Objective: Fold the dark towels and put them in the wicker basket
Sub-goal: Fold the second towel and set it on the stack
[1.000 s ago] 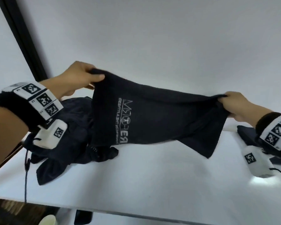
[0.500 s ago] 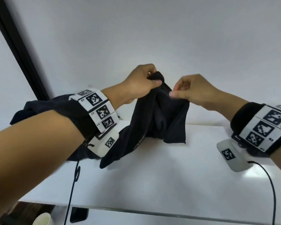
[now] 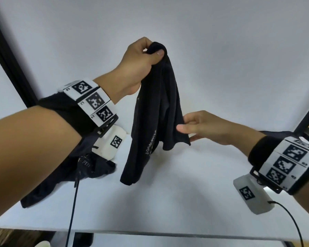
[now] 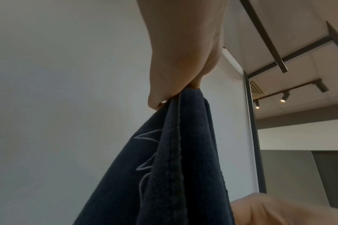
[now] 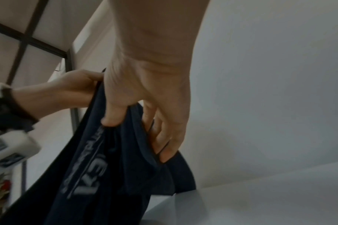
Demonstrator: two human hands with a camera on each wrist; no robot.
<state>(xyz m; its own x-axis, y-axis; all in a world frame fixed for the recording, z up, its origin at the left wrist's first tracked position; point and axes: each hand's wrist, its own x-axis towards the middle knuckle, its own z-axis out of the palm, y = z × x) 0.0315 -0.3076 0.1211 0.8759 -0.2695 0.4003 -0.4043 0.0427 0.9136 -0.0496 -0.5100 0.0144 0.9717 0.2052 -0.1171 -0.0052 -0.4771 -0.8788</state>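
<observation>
- Now the left hand (image 3: 141,59) pinches the top of the dark towel (image 3: 155,111), thumb pressed against curled fingers; its grip bunches the hem.
- Below that grip the towel hangs doubled, long axis upright, its lower end just above the white surface (image 3: 168,202).
- Nearer the free lower edge, the right hand (image 3: 203,127) gathers a fold between thumb and fingers.
- Soft terry pile, stitched hem, pale lettering.
- More dark towels (image 3: 64,172) lie heaped at left; no wicker basket shows.
</observation>
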